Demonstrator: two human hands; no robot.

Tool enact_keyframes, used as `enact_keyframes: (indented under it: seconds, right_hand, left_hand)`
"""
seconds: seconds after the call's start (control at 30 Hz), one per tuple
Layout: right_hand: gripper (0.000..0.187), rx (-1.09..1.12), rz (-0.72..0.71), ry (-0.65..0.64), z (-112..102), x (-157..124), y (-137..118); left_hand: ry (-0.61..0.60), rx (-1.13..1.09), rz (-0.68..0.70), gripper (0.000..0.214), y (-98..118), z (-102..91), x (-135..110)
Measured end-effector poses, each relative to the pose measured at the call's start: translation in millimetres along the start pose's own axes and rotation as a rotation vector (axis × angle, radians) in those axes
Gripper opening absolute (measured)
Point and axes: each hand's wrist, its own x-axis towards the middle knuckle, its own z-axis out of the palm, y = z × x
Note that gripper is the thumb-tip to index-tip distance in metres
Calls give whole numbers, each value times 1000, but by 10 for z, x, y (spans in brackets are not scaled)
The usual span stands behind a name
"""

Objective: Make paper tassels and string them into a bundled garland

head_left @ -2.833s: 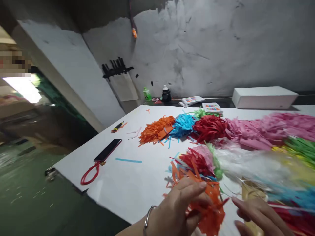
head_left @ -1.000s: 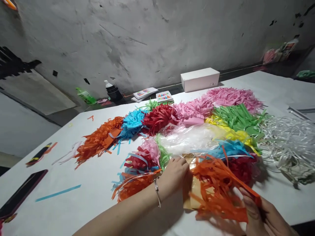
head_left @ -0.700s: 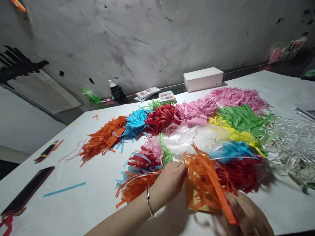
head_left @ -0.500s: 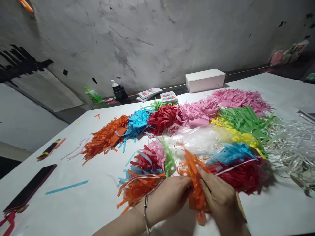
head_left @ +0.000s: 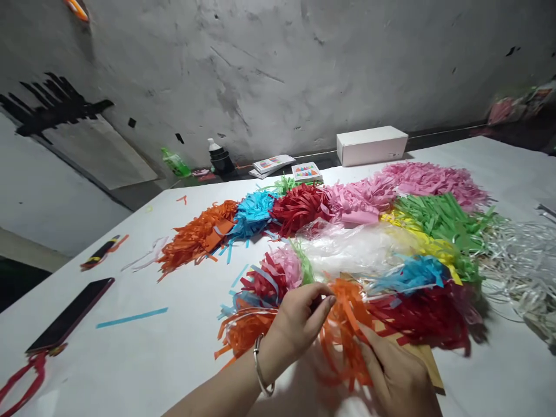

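An orange paper-strip tassel (head_left: 347, 307) hangs between my two hands, its fringe spreading downward. My right hand (head_left: 397, 370) is closed on its right side, thumb and fingers pinching the strips. At its upper left edge, my left hand (head_left: 299, 318), with a bangle on the wrist, has thumb and forefinger pressed together. What that pinch holds is too small to make out. A flat tan piece (head_left: 423, 359) lies partly under the right hand. Left of the left hand is another orange fringe bunch (head_left: 245, 330), and a dark red bunch (head_left: 434, 315) lies beyond the right hand.
A clear plastic bag (head_left: 360, 246) lies among red, blue, pink, green and yellow fringe bunches on the white table (head_left: 143, 365). White strings (head_left: 521, 260) are heaped at right. A phone (head_left: 72, 313) and blue strip (head_left: 132, 317) lie left; a white box (head_left: 371, 146) stands behind.
My left hand has risen from the tassel's lower left to its upper edge. The orange strips hang looser and wider, and more of the tan piece shows. The view has shifted slightly left.
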Motion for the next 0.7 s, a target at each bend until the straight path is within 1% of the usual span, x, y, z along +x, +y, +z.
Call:
enact_keyframes:
  seconds: [0.07, 0.13, 0.2, 0.27, 0.3, 0.33, 0.4, 0.47, 0.5, 0.6, 0.7]
  right_hand:
    - [35, -169, 13, -31, -22, -62, 139]
    - [38, -282, -19, -27, -65, -103, 258]
    - [39, -306, -46, -5, -101, -95, 287]
    - [37, -259, -58, 8, -106, -25, 209]
    - [36, -216, -65, 12, -96, 29, 141]
    - [36, -166, -73, 10, -79, 90, 66]
    - [37, -59, -80, 5, -37, 208, -77]
    - [36, 31, -51, 19, 12, 286, -178]
    - [35, 68, -27, 39, 38, 304, -209]
    - [32, 141, 24, 85, 115, 301, -247]
    - [33, 160, 69, 51, 159, 288, -250]
  left_hand:
    - [10, -4, 22, 20, 4, -45, -11]
    - [-52, 10, 75, 18, 0, -59, -34]
    - [-162, 31, 168, 15, -7, -38, -60]
    - [-259, 43, 272, 14, -7, -1, -79]
    - [-281, 38, 312, 15, -1, 14, -84]
    - [-281, 28, 336, 16, 7, 24, -87]
    - [-225, -16, 349, 16, 26, 31, -87]
    - [-156, -82, 344, 15, 36, 30, -87]
    - [-139, -110, 334, 15, 33, 34, -89]
    - [-137, -146, 255, 16, -3, 76, -106]
    - [-102, -193, 167, 19, -48, 142, -119]
